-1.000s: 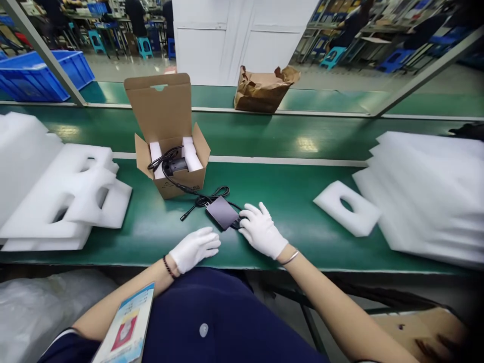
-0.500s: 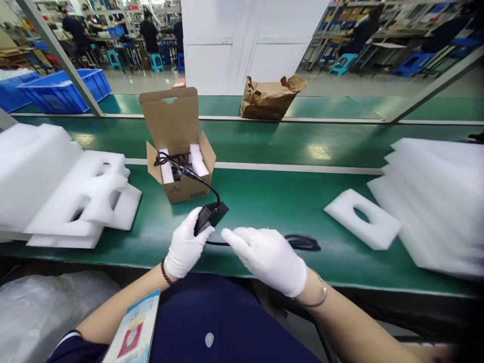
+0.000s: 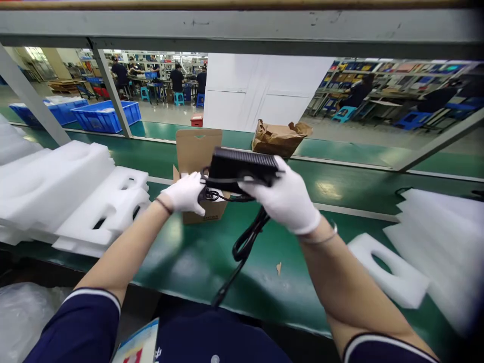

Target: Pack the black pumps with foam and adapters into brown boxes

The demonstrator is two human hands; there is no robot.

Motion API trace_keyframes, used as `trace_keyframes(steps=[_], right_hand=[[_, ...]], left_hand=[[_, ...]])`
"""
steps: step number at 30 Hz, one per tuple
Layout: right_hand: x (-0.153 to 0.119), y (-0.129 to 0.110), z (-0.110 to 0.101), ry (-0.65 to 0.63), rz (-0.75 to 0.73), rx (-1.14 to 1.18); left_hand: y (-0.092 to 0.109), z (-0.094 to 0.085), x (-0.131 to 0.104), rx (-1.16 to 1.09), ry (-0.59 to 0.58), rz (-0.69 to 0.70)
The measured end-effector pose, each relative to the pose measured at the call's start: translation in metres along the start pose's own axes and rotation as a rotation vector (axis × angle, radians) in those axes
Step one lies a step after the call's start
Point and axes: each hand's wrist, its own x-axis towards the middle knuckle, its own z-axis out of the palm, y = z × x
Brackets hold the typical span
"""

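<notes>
My right hand [image 3: 289,194], in a white glove, grips a black ribbed power adapter [image 3: 242,166] by its right end and holds it up above the bench. A bundled black power cord [image 3: 249,239] hangs below the adapter, its end dangling over the bench edge. My left hand [image 3: 185,194], also gloved, is closed around a black cable [image 3: 212,195] at the open cardboard box [image 3: 200,217]. Its fingertips are partly hidden by the cable and adapter. The adapter and left hand hide most of the box's inside.
Stacked white foam pieces [image 3: 71,181] lie on the left, and more foam sheets [image 3: 438,237] on the right beside a cut-out foam piece [image 3: 408,282]. A crumpled brown paper bag [image 3: 280,138] and blue bins [image 3: 108,118] stand behind. A metal shelf beam [image 3: 242,30] crosses overhead.
The adapter has passed from my left hand to my right and been raised towards the box. My left hand has moved forward to the box. The cord now hangs down. The view has tilted up.
</notes>
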Motion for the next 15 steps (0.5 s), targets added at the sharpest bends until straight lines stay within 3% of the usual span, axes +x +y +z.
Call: trace_keyframes(steps=[3,7,10,15], right_hand=[[0.061,-0.006,0.022,-0.184,-0.012,-0.227],[0.116,-0.015,0.079,-0.541,-0.225,-0.454],[0.129,-0.016,0.113,-0.731,-0.282,-0.564],[0.129,-0.020,0.149,-0.831,-0.257,-0.595]], left_hand=[[0.002,0.018,0.029,0.246,-0.171,-0.097],[0.010,0.042,0.020,0.267,-0.139,-0.078],[0.015,0.050,0.005,0.280,-0.096,-0.093],[0.017,0.059,0.002,0.263,-0.066,-0.134]])
